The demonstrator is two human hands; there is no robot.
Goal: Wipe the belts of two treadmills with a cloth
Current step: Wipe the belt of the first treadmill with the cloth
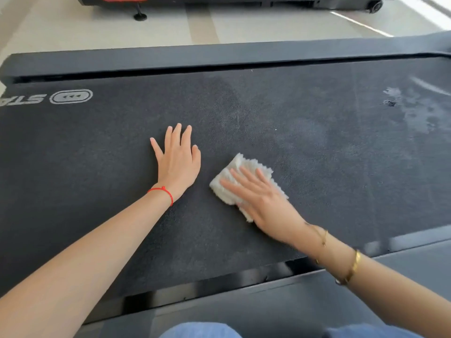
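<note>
A dark treadmill belt [317, 147] fills the middle of the view, with a white logo at its left end. A folded white cloth [249, 164] lies on the belt near the centre. My right hand [258, 196] presses flat on the cloth with straight fingers. My left hand [177, 158] rests flat on the bare belt just left of the cloth, fingers spread. The belt's right part looks dusty and greyer, with pale smears near the far right.
Grey side rails [219, 57] run along the belt's far and near edges. A second treadmill's base [219, 1] with a foot [139, 16] stands beyond on the pale floor. My knees in blue jeans [200, 330] show at the bottom.
</note>
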